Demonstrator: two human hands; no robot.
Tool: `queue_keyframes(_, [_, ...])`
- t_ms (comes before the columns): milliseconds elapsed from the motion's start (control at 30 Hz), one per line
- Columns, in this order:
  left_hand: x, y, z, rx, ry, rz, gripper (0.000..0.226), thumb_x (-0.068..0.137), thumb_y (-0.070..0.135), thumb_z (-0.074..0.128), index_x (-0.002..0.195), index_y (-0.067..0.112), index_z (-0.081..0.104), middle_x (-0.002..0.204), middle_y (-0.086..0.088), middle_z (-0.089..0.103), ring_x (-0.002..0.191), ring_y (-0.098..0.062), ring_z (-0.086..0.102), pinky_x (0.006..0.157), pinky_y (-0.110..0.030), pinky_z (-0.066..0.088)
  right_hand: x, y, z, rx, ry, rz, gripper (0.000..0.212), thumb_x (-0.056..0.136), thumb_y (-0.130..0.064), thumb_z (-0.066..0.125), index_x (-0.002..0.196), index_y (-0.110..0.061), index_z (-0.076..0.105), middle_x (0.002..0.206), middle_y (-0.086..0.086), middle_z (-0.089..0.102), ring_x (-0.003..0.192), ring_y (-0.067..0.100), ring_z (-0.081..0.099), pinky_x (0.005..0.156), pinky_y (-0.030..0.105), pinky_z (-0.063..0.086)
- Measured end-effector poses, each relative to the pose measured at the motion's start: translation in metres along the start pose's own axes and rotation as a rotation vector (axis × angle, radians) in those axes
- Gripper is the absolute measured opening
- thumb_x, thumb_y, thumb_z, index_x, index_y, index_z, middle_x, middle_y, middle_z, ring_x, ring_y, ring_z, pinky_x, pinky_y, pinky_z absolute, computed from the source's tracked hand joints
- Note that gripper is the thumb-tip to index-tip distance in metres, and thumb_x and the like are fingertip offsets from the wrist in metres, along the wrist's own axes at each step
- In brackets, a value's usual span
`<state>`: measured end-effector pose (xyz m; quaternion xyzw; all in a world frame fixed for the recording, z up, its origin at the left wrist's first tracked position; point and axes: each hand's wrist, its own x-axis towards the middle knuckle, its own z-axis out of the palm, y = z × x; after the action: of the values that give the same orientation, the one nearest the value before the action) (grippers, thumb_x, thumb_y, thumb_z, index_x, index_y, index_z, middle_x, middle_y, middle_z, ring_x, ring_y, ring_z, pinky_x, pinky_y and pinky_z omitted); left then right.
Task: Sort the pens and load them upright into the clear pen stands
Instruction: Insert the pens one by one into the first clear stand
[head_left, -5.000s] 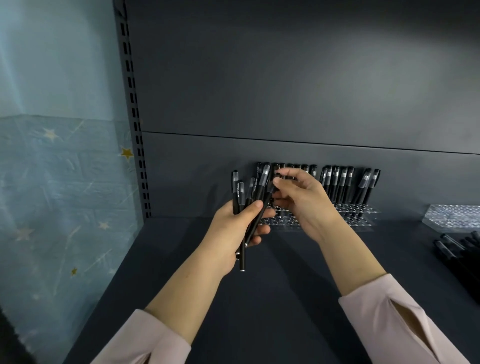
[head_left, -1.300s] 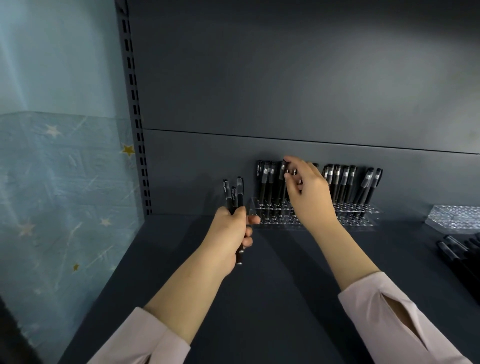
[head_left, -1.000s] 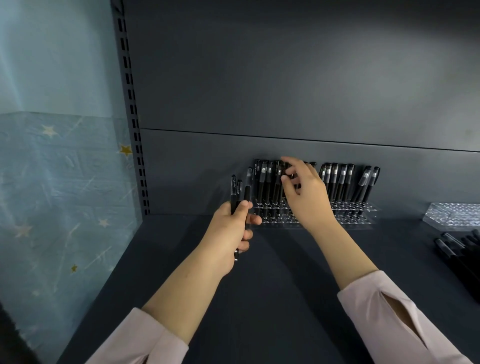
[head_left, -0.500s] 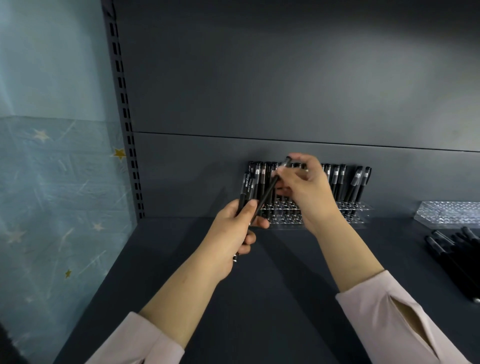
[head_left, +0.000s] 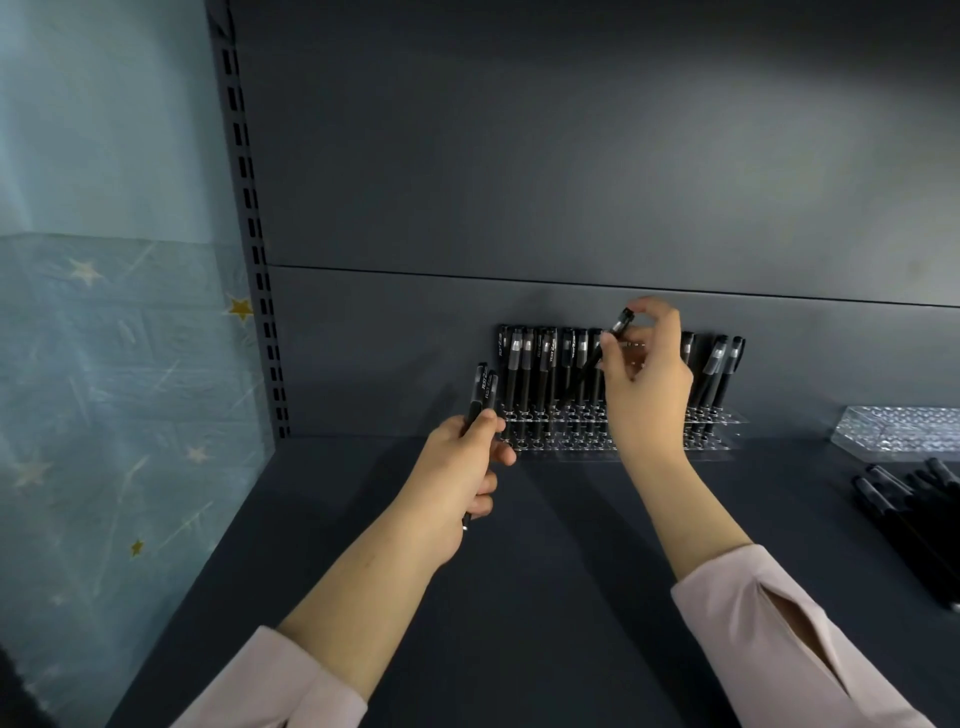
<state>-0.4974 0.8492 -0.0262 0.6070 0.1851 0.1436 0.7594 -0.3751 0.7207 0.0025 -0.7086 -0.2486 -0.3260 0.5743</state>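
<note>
— Black pens (head_left: 540, 364) stand upright in the clear stand (head_left: 724, 417) at the back of the shelf (head_left: 571, 597), packed along its left and middle, with a few more at its right end.
— So how much is done?
— A good part of this stand, I'd judge. Its front holes look mostly bare, though the right hand hides the middle.
— And the hands?
— The right hand (head_left: 649, 384) pinches one pen (head_left: 615, 330) between thumb and fingertips. It is tilted, cap end up, with its lower end down among the standing pens. Whether its tip is in a hole I cannot tell. The left hand (head_left: 457, 467) is curled round a small bundle (head_left: 483, 387), two pens as far as I can see, held just left of the stand.
— What is left?
— That pen to seat, the bundle to load, then the loose pile (head_left: 914, 514) lying flat at the right edge of the shelf. A second stand (head_left: 898, 434) sits behind that pile, with nothing standing in the part I can see.
— Nearer the middle than the end, then?
— That's my reading: one stand partly full, the other not yet begun.
</note>
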Motion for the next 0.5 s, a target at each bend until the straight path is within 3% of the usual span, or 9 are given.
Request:
queue_keyframes(100, [-0.0003, 0.0001, -0.0001, 0.002, 0.005, 0.0, 0.019, 0.103, 0.029, 0.047, 0.1, 0.015, 0.06, 0.055, 0.007, 0.058, 0.04, -0.006, 0.028, 0.033, -0.016, 0.021, -0.0004, 0.0013, 0.0025, -0.028, -0.03, -0.016, 0.032, 0.095, -0.016, 0.058, 0.114, -0.037, 0.045, 0.089, -0.011, 0.058, 0.072, -0.001, 0.059, 0.062, 0.007, 0.044])
queue_keyframes(200, [-0.0002, -0.0001, -0.0004, 0.008, 0.008, -0.006, 0.019, 0.103, 0.029, 0.047, 0.1, 0.015, 0.06, 0.055, 0.007, 0.058, 0.041, -0.006, 0.027, 0.033, -0.017, 0.02, -0.0024, 0.0032, 0.0054, -0.106, -0.074, -0.082, 0.028, 0.094, -0.013, 0.059, 0.119, -0.022, 0.053, 0.091, -0.007, 0.061, 0.071, 0.001, 0.058, 0.065, 0.007, 0.044])
queue_keyframes(333, [0.0013, 0.0003, 0.0002, 0.019, 0.016, -0.029, 0.016, 0.102, 0.027, 0.046, 0.102, 0.015, 0.058, 0.054, 0.007, 0.058, 0.043, -0.007, 0.026, 0.034, -0.018, 0.018, -0.0036, 0.0032, 0.0075, -0.251, -0.179, -0.216, 0.031, 0.096, -0.011, 0.057, 0.126, -0.011, 0.06, 0.099, 0.004, 0.064, 0.08, 0.012, 0.058, 0.076, 0.019, 0.047])
queue_keyframes(500, [0.0042, 0.0014, 0.0009, 0.005, 0.032, -0.071, 0.011, 0.099, 0.018, 0.045, 0.103, 0.014, 0.054, 0.06, 0.003, 0.059, 0.042, -0.008, 0.027, 0.035, -0.018, 0.018, -0.0034, 0.0003, 0.0108, -0.33, -0.324, -0.275, 0.043, 0.099, -0.011, 0.05, 0.141, -0.014, 0.048, 0.106, 0.01, 0.06, 0.097, 0.025, 0.056, 0.09, 0.037, 0.048])
